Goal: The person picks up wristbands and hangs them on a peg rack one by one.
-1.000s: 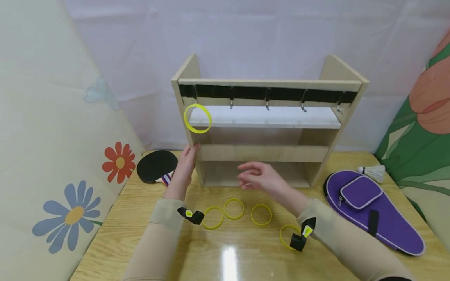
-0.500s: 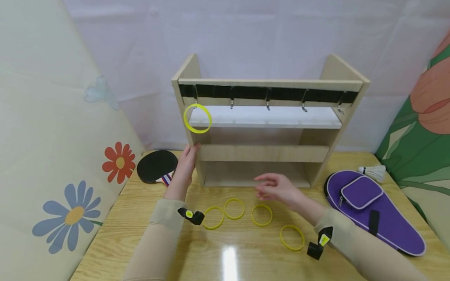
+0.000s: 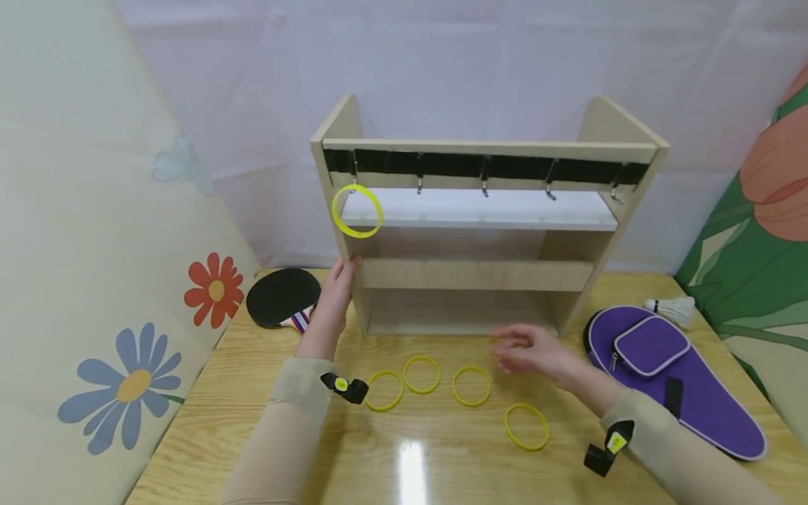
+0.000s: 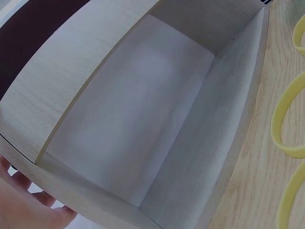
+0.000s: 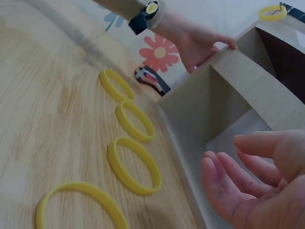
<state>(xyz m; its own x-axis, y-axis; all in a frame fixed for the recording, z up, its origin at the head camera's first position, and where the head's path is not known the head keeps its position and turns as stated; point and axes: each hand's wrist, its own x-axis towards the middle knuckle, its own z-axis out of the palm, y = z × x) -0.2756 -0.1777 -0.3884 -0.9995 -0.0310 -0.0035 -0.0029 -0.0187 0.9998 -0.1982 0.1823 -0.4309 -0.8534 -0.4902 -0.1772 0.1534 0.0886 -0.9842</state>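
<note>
My left hand (image 3: 334,294) rests against the outer left side of a small wooden shelf (image 3: 473,275), with a fingertip at its front edge. In the left wrist view, fingers (image 4: 45,198) of that hand lie along the outside of the side panel. My right hand (image 3: 533,353) hovers over the table before the shelf's lower right, fingers loosely bent and holding nothing. A yellow ring (image 3: 337,223) hangs from the leftmost metal hook. Several more lie on the table: a left ring (image 3: 399,400), a second ring (image 3: 438,383), a third ring (image 3: 489,391) and a right ring (image 3: 547,436).
Across the shelf's top front runs a black strip (image 3: 451,164) with several metal hooks. At left lies a black table tennis paddle (image 3: 280,298). On the right are a purple racket case (image 3: 650,347) and a white shuttlecock (image 3: 675,309). Printed cloths hang behind.
My right hand has moved right and nearer to me, from before the shelf's middle to its lower right. My left hand stays at the shelf's side.
</note>
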